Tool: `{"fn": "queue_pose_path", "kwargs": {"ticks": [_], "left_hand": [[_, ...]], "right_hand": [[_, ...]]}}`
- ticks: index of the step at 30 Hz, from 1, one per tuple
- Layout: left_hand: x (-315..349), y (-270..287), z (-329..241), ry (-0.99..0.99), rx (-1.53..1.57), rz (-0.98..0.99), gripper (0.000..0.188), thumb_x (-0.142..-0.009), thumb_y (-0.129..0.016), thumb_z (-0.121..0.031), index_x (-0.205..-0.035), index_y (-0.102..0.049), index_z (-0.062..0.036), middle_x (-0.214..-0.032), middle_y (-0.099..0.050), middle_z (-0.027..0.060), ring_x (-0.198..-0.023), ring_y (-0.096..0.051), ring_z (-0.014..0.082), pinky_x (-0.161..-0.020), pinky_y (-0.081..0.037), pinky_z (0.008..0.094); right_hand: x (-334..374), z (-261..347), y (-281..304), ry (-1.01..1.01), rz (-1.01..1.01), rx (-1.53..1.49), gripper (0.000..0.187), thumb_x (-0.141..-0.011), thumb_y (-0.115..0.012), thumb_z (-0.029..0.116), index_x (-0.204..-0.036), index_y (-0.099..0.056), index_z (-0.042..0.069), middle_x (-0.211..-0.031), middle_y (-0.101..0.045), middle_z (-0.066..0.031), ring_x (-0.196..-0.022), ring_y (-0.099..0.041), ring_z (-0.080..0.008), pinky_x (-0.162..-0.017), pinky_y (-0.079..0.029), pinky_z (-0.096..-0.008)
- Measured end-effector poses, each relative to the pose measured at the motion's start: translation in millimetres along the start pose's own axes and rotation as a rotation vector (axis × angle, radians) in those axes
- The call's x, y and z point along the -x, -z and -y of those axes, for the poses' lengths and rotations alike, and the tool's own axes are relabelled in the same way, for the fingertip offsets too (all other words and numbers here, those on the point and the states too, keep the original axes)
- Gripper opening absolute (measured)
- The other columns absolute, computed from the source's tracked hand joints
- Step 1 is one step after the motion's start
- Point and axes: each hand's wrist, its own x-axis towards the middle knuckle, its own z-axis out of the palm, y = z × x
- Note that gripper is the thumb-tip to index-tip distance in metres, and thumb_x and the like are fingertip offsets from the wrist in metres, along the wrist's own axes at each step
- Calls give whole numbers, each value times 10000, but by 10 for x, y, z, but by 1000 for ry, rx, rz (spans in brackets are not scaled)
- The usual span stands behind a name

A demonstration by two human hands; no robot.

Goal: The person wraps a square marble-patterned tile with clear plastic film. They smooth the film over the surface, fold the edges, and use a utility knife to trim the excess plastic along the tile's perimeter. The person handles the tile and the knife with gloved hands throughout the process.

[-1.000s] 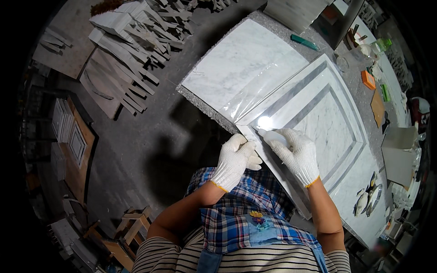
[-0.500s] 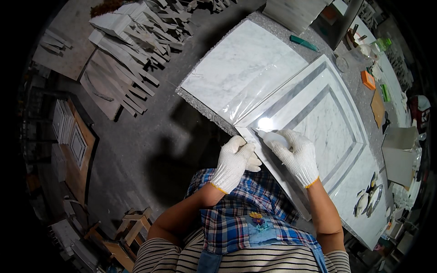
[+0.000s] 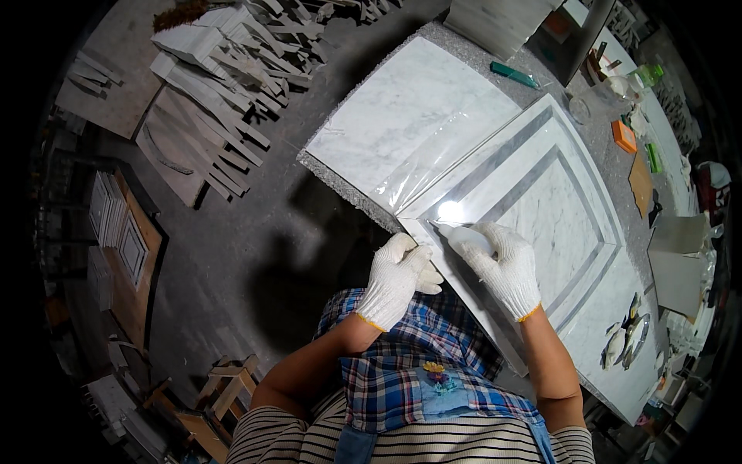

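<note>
Nozzle bottle [image 3: 465,235] clasped in right grip [image 3: 506,267] barely moved, so still on marble panel [image 3: 568,220]'s left corner; left grip [image 3: 396,274], can't tell.

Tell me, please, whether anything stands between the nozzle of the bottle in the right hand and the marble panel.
Nothing visible does: the nozzle points at the marble panel near a corner, though I cannot tell whether it touches. The right hand holds the white bottle; the left hand is aside, by the panel's edge.
</note>
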Motion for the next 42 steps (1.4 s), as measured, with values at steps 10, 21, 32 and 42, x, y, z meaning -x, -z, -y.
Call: {"fn": "queue_pose_path", "kwargs": {"ticks": [10, 21, 32, 42], "left_hand": [[-14, 4, 4, 6, -7, 10, 171, -1033, -576, -90, -1137, -609, 41, -923, -705, 148, -708, -737, 213, -566, -622, 293], [7, -1, -6, -9, 21, 14, 161, -1031, -580, -90, -1119, -608, 41, -944, -716, 163, -715, -737, 212, -575, -622, 296], [8, -4, -8, -8, 4, 9, 184, -1035, -579, -105, -1140, -598, 44, -978, -726, 176, -753, -748, 222, -594, -627, 301], [-15, 3, 23, -15, -4, 6, 184, -1037, -574, -98, -1145, -589, 51, -1000, -712, 165, -772, -750, 216, -587, -637, 297]], "right_hand": [[-31, 19, -37, -24, 17, -22, 445, -885, -682, 439, -1112, -750, 62, -901, -722, -188, -836, -708, -327, -787, -553, -422], [1, -20, -4, -12, -3, -27, 434, -887, -668, 424, -1094, -744, 50, -933, -721, -202, -857, -702, -353, -791, -548, -435], [88, -105, 56, -58, -24, -91, 421, -880, -702, 399, -1081, -745, 32, -979, -726, -207, -875, -700, -334, -776, -550, -410], [80, -169, 52, -39, -40, -25, 436, -862, -701, 402, -1077, -743, 24, -984, -727, -216, -897, -703, -355, -793, -557, -422]]}}
